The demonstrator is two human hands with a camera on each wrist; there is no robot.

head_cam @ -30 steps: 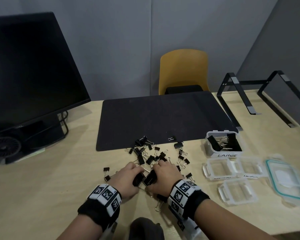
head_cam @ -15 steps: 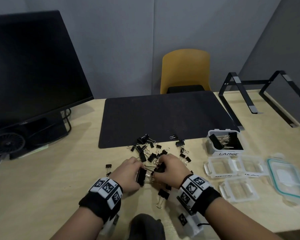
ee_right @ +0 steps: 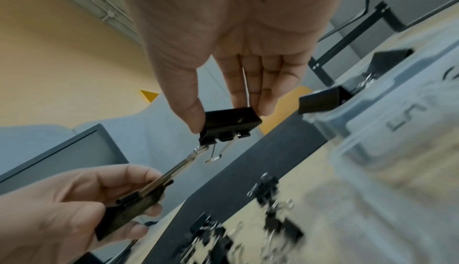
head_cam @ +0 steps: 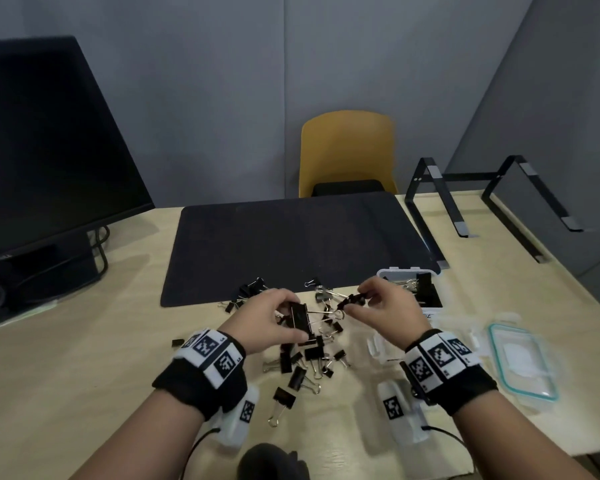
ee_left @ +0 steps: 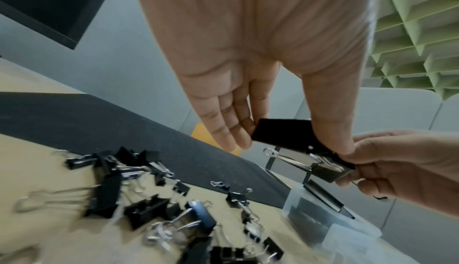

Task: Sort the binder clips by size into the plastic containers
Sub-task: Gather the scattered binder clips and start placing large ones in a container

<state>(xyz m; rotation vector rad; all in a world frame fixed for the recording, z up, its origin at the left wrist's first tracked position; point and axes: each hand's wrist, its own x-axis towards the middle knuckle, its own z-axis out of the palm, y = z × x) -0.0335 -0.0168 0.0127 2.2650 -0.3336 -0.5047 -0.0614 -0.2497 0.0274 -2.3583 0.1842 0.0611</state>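
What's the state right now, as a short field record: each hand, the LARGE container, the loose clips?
left hand: grips a large black binder clip, lifted off the table
right hand: pinches a second binder clip between thumb and fingers, also off the table
link: the two clips' wire handles look tangled together between the hands
LARGE container: open, holds black clips, just past the right hand
loose clips: mixed sizes scattered on the wooden table

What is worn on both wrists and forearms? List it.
Each wrist carries a black fabric band topped by a white strip of square black-and-white code markers. Under each hangs a white camera pod with its own marker and a thin black cable. Forearms are bare, without sleeves.
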